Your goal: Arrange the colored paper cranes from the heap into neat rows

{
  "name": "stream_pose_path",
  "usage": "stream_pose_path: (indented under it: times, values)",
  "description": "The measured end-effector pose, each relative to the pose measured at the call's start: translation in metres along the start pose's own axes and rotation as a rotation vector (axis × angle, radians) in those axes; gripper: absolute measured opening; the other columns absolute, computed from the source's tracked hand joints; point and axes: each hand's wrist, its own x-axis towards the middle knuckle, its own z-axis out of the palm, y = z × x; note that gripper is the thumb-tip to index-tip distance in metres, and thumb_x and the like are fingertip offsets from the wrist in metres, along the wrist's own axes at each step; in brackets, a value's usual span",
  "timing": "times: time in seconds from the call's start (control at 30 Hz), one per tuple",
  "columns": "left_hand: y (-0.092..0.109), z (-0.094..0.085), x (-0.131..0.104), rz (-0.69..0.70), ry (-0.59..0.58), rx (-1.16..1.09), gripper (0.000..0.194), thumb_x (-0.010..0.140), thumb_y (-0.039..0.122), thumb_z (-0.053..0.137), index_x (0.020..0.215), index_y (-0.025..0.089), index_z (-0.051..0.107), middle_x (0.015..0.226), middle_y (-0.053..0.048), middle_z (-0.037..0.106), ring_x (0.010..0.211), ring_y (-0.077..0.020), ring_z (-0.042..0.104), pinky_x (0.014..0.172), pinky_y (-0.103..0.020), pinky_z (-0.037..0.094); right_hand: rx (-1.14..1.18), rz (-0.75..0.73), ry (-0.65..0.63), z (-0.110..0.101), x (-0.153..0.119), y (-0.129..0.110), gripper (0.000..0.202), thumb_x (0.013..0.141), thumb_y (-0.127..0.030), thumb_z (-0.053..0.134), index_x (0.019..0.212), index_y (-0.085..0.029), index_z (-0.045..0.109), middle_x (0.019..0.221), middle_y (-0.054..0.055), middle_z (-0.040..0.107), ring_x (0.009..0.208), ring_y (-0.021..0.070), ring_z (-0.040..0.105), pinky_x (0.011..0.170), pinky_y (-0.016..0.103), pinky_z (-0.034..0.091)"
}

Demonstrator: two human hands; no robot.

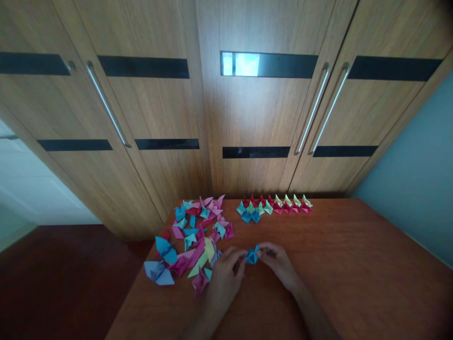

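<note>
Two hands [226, 273] hold one blue paper piece [252, 256], apparently two blue ones [245, 216] beyond.

The table [339, 269] stands before the wardrobe [255, 113], and the wall [414, 160] is at the right. On the left part of the table lies a loose heap of folded papers [197, 254]. At the far side, to the right of this heap, there are rows of folded pieces [278, 208] (two of them, at the left end, are placed nearer than the others). On the near side of the rows, the small piece [252, 256] is between the left hand [228, 270] and the right hand [278, 263].
</note>
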Motion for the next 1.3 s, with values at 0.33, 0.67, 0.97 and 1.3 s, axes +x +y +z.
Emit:
stream_pose_path:
  times: [0.33,0.67,0.97,1.3]
  values:
    - [0.010,-0.004,0.001,0.091,-0.191,-0.124,0.021,0.082,0.010,0.055,0.096,0.022,0.066,0.088,-0.002,0.067,0.075,-0.0124,0.061,0.069,-0.020,0.048,0.243,0.066,-0.066,-0.014,-0.002,0.004,0.027,0.077,-0.045,0.064,0.078,-0.018,0.065,0.057,-0.006,0.043,0.052,0.0076,0.031,0.049,0.020,0.023]
    - [0.012,0.013,0.039,0.226,-0.277,-0.109,0.018,0.086,0.014,0.056,0.099,0.022,0.065,0.095,-0.001,0.069,0.084,-0.0121,0.063,0.078,-0.020,0.047,0.274,0.060,0.204,-0.030,0.003,0.007,0.032,0.078,-0.049,0.060,0.084,-0.018,0.066,0.062,-0.001,0.056,0.053,0.0104,0.042,0.049,0.022,0.031]
    - [0.021,0.064,0.110,0.222,-0.382,0.403,0.017,0.091,0.018,0.047,0.095,0.019,0.064,0.097,-0.005,0.067,0.092,-0.0182,0.063,0.081,-0.028,0.049,-0.351,0.012,0.534,-0.059,0.010,0.032,0.035,0.082,-0.049,0.047,0.085,-0.020,0.067,0.086,0.006,0.071,0.080,0.0227,0.064,0.074,0.029,0.046]
    - [0.010,0.098,0.145,0.125,-0.453,0.644,0.027,0.091,0.009,0.038,0.100,0.013,0.062,0.098,-0.014,0.066,0.092,-0.0237,0.065,0.079,-0.035,0.053,-0.564,0.067,0.441,-0.052,0.012,0.032,0.028,0.084,-0.040,0.043,0.087,-0.026,0.067,0.081,0.002,0.071,0.073,0.0201,0.064,0.069,0.029,0.046]
